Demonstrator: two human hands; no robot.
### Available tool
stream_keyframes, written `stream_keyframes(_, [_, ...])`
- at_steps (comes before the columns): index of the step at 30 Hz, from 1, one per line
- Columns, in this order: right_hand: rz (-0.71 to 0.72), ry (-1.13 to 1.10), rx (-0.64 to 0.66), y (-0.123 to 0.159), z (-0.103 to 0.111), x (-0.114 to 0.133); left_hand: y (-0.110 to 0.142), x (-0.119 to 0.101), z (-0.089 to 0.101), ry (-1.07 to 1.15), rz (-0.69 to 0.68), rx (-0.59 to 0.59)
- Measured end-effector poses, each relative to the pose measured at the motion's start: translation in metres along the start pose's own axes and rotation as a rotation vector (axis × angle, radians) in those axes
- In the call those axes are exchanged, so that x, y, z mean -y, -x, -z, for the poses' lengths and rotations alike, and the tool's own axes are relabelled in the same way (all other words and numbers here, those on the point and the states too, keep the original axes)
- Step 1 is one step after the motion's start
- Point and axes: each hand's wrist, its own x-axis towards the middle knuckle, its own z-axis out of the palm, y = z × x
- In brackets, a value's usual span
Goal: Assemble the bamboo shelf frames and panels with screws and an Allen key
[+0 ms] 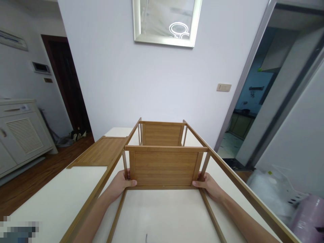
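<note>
A bamboo rack frame [229, 175] lies on its side on a white table [53, 199], its long rails running away from me. A bamboo shelf panel [164, 167] stands upright between the rails. My left hand [123, 184] grips the panel's lower left corner, thumb on its front face. My right hand [207, 185] grips its lower right corner in the same way. A second upright panel [162, 134] sits farther back inside the frame. A third flat panel [102, 152] lies to the left on the table.
A framed picture [167, 22] hangs on the wall ahead. A white cabinet [19, 135] stands at the left near a dark door. At the right, an open doorway [250, 101], plastic wrapping [270, 189] and a pink object [310, 216].
</note>
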Motion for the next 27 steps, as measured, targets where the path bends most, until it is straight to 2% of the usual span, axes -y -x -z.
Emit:
stream_keyframes(8, [-0.02, -0.021, -0.02, 0.0, -0.003, 0.002, -0.001, 0.002, 0.0, 0.004, -0.015, 0.016])
stream_keyframes(20, [-0.011, -0.045, 0.047, -0.001, 0.001, 0.004, 0.001, 0.0, 0.002, 0.005, -0.058, 0.083])
stream_keyframes(27, [-0.036, -0.039, -0.013, -0.001, 0.004, -0.006, 0.001, 0.002, 0.002, 0.018, -0.051, 0.027])
